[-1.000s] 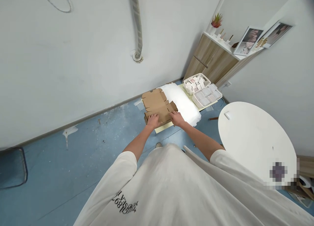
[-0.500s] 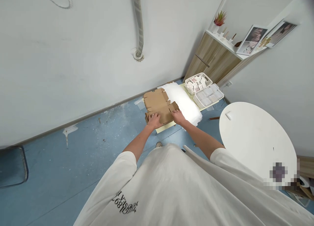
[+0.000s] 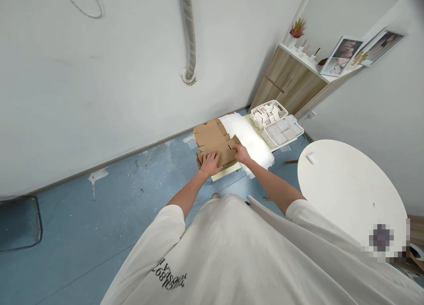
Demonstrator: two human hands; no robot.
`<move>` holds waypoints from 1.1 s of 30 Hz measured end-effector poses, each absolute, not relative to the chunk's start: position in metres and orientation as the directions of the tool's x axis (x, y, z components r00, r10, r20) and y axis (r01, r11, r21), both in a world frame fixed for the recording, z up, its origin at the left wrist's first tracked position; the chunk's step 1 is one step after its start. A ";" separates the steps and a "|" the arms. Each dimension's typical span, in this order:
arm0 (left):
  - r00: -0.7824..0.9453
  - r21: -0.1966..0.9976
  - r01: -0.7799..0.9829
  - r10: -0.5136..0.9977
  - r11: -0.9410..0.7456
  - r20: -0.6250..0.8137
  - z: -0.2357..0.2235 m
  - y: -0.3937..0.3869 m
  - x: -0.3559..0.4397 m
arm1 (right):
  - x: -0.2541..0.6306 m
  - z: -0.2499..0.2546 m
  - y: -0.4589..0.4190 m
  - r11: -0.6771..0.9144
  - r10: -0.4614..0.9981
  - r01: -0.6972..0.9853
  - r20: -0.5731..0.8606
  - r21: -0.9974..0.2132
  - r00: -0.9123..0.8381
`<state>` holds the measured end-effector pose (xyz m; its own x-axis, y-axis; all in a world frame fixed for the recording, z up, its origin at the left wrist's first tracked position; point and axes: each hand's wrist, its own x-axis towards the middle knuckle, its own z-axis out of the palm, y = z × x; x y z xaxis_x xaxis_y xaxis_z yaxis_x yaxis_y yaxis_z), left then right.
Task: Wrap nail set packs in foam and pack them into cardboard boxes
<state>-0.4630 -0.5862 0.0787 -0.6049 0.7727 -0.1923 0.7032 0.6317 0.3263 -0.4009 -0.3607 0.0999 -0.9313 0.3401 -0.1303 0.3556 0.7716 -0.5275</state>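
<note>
A brown cardboard box (image 3: 212, 134), partly folded, lies on a low pale-yellow table (image 3: 218, 174), its long lid panel spread flat toward the wall. My left hand (image 3: 211, 163) rests on the near-left part of the box with fingers spread, a ring on one finger. At the near-right corner, my right hand (image 3: 241, 154) has its fingers curled in on the box's side flap. Its fingertips are partly hidden. White packing sheets (image 3: 247, 137) lie directly right of the box, beneath my right hand.
Two white baskets stand at the table's far right: one holds small packets (image 3: 269, 113), the other clear-wrapped packs (image 3: 283, 130). A round white table (image 3: 344, 185) is at right, a wooden cabinet (image 3: 294, 75) behind. A dark-framed chair (image 3: 39, 221) edges in at left.
My left hand has slid slightly right over the box, its fingers now flatter. My right hand has gone from resting over the corner to curling its fingers at the side flap.
</note>
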 end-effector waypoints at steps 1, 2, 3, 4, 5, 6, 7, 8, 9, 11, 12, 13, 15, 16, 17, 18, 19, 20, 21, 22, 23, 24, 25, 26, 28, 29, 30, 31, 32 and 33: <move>-0.596 0.330 0.714 0.783 0.618 -0.178 0.081 -0.585 -0.462 | -0.402 0.102 -0.358 0.758 0.355 0.359 -0.118 -0.544 -0.927; -0.586 0.333 0.724 0.794 0.603 -0.164 0.083 -0.585 -0.461 | -0.402 0.103 -0.356 0.747 0.368 0.363 -0.108 -0.558 -0.924; -0.576 0.335 0.735 0.804 0.589 -0.150 0.085 -0.584 -0.460 | -0.402 0.105 -0.354 0.737 0.378 0.365 -0.100 -0.569 -0.920; -0.566 0.334 0.746 0.813 0.575 -0.136 0.086 -0.583 -0.459 | -0.402 0.106 -0.352 0.730 0.385 0.366 -0.094 -0.578 -0.918; -0.556 0.331 0.758 0.822 0.562 -0.123 0.088 -0.583 -0.458 | -0.401 0.108 -0.350 0.726 0.388 0.364 -0.089 -0.584 -0.917; -0.550 0.325 0.767 0.828 0.553 -0.110 0.089 -0.582 -0.457 | -0.400 0.110 -0.350 0.726 0.388 0.360 -0.084 -0.586 -0.918; -0.548 0.317 0.774 0.831 0.548 -0.099 0.090 -0.582 -0.457 | -0.399 0.112 -0.350 0.732 0.383 0.355 -0.080 -0.581 -0.920; -0.548 0.310 0.778 0.832 0.547 -0.091 0.091 -0.581 -0.457 | -0.398 0.114 -0.350 0.746 0.375 0.349 -0.076 -0.567 -0.924; -0.548 0.304 0.781 0.832 0.546 -0.087 0.092 -0.580 -0.456 | -0.397 0.117 -0.352 0.770 0.363 0.341 -0.071 -0.539 -0.929; -0.553 0.296 0.781 0.829 0.550 -0.082 0.096 -0.576 -0.456 | -0.393 0.124 -0.358 0.842 0.313 0.301 -0.048 -0.447 -0.949; -0.555 0.292 0.781 0.828 0.552 -0.080 0.098 -0.574 -0.455 | -0.392 0.128 -0.362 0.883 0.269 0.261 -0.037 -0.391 -0.963; -0.556 0.287 0.782 0.827 0.553 -0.078 0.102 -0.571 -0.455 | -0.391 0.131 -0.366 0.919 0.207 0.204 -0.030 -0.338 -0.978; -0.562 0.273 0.786 0.825 0.555 -0.062 0.110 -0.565 -0.454 | -0.390 0.138 -0.375 0.962 0.060 0.067 -0.032 -0.265 -0.998; -0.564 0.267 0.788 0.825 0.554 -0.047 0.115 -0.562 -0.453 | -0.391 0.140 -0.378 0.971 0.003 0.010 -0.028 -0.241 -1.000; -0.565 0.263 0.791 0.824 0.552 -0.029 0.120 -0.560 -0.453 | -0.392 0.142 -0.381 0.975 -0.033 -0.028 -0.020 -0.222 -0.999; -0.567 0.264 0.794 0.824 0.548 -0.008 0.126 -0.558 -0.453 | -0.393 0.144 -0.382 0.977 -0.048 -0.045 -0.006 -0.206 -0.999; -0.567 0.267 0.796 0.824 0.543 0.013 0.131 -0.557 -0.453 | -0.394 0.146 -0.382 0.980 -0.045 -0.046 0.011 -0.194 -0.999; -0.567 0.272 0.797 0.823 0.539 0.033 0.135 -0.556 -0.453 | -0.395 0.148 -0.382 0.982 -0.035 -0.039 0.029 -0.186 -0.999; -0.570 0.275 0.797 0.820 0.537 0.049 0.140 -0.556 -0.453 | -0.396 0.150 -0.380 0.983 -0.023 -0.031 0.046 -0.178 -0.999; -0.574 0.274 0.797 0.816 0.539 0.063 0.145 -0.556 -0.453 | -0.396 0.152 -0.378 0.985 -0.014 -0.024 0.062 -0.171 -0.998; -0.579 0.272 0.795 0.812 0.542 0.077 0.149 -0.557 -0.453 | -0.395 0.155 -0.375 0.987 -0.005 -0.018 0.076 -0.162 -0.997; -0.583 0.270 0.795 0.808 0.543 0.090 0.154 -0.556 -0.453 | -0.393 0.158 -0.372 0.988 0.003 -0.011 0.088 -0.154 -0.996; -0.584 0.271 0.796 0.806 0.542 0.103 0.158 -0.556 -0.452 | -0.390 0.161 -0.369 0.989 0.016 0.001 0.097 -0.147 -0.995; -0.580 0.276 0.799 0.806 0.535 0.116 0.162 -0.554 -0.451 | -0.386 0.165 -0.366 0.990 0.033 0.018 0.102 -0.142 -0.994; -0.562 0.293 0.809 0.816 0.509 0.134 0.169 -0.547 -0.447 | -0.375 0.172 -0.358 0.988 0.083 0.068 0.106 -0.141 -0.991; -0.550 0.299 0.816 0.824 0.495 0.135 0.172 -0.542 -0.445 | -0.368 0.175 -0.354 0.985 0.112 0.096 0.106 -0.142 -0.988; -0.535 0.300 0.824 0.834 0.481 0.133 0.174 -0.535 -0.441 | -0.360 0.177 -0.349 0.982 0.140 0.124 0.106 -0.143 -0.984; -0.517 0.296 0.835 0.846 0.465 0.132 0.175 -0.527 -0.437 | -0.351 0.178 -0.344 0.978 0.166 0.149 0.109 -0.143 -0.980; -0.495 0.289 0.848 0.859 0.444 0.133 0.176 -0.518 -0.433 | -0.341 0.179 -0.337 0.975 0.191 0.174 0.117 -0.139 -0.975; -0.467 0.282 0.864 0.873 0.418 0.140 0.177 -0.507 -0.427 | -0.330 0.179 -0.330 0.971 0.215 0.198 0.128 -0.131 -0.968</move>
